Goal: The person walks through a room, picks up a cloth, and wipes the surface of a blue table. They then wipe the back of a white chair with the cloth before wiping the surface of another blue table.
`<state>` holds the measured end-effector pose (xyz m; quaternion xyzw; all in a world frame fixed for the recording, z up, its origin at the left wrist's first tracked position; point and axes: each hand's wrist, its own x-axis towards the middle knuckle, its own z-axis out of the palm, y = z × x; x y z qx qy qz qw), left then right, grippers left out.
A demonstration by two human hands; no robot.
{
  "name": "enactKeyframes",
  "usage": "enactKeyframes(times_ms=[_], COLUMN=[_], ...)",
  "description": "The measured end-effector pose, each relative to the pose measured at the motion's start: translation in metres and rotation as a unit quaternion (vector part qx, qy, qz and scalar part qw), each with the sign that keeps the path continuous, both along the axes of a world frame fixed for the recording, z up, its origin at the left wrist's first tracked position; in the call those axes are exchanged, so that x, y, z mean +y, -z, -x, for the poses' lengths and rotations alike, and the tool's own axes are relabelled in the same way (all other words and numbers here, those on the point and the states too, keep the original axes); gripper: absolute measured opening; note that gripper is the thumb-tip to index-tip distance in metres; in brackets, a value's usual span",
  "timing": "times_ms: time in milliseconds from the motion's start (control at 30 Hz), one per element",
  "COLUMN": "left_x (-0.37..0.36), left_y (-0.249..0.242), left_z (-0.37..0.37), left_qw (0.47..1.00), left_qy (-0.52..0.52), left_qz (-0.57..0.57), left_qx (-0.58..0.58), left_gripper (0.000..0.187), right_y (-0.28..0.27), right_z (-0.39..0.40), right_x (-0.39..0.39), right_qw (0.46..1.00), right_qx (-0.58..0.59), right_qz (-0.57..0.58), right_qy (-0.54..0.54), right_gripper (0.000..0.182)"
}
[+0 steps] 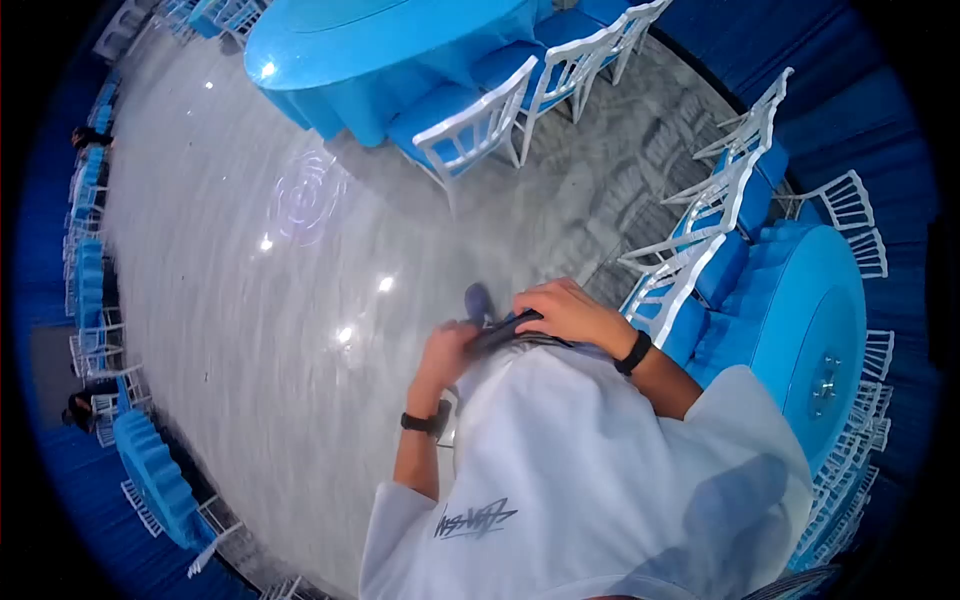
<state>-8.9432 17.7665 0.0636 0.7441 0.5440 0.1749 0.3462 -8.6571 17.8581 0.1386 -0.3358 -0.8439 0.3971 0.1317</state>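
At my waist, a dark strip (500, 333), perhaps cloth or a waistband, stretches between my two hands. My left hand (450, 350) is closed at its left end, slightly blurred, with a dark watch (427, 421) on the wrist. The fingers of my right hand (565, 310) curl over the strip's other end; a black band (635, 353) circles that wrist. My white T-shirt (580, 440) with a dark printed logo fills the lower middle. One dark shoe (479, 301) shows just beyond the strip. What the strip belongs to is hidden.
A round table with a blue cloth (380, 50) and white chairs (480, 125) stands ahead. Another blue round table (800, 330) with chairs is close on my right. More tables (155, 470) line the left edge. Shiny grey floor (250, 350) lies between them, with blue drapes (850, 90) behind.
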Motion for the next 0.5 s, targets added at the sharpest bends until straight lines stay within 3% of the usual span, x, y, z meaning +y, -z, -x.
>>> enactKeyframes(times_ms=[133,267,367,467,500], left_x=[0.098,0.173,0.222,0.27,0.291], left_y=[-0.001,-0.008,0.0,-0.015,-0.022], left_z=[0.055,0.081,0.088,0.085,0.083], left_qw=[0.99,0.986,0.992,0.987,0.972], left_qy=[0.099,0.135,0.088,-0.022,-0.07], left_qz=[0.007,-0.05,0.041,0.136,0.174], left_qx=[0.099,0.085,0.083,-0.084,-0.139], left_gripper=[0.028,0.029,0.024,0.021,0.022], right_y=[-0.011,-0.015,-0.019,-0.013,-0.008], right_z=[0.019,0.016,0.008,-0.002,-0.003], right_x=[0.046,0.104,0.161,0.235,0.267], right_qw=[0.995,0.989,0.985,0.979,0.982], right_qx=[0.009,-0.01,-0.038,-0.071,-0.061], right_qz=[-0.026,-0.056,-0.062,0.016,-0.01], right_qy=[0.099,0.139,0.155,0.188,0.178], right_gripper=[0.024,0.02,0.018,0.015,0.015])
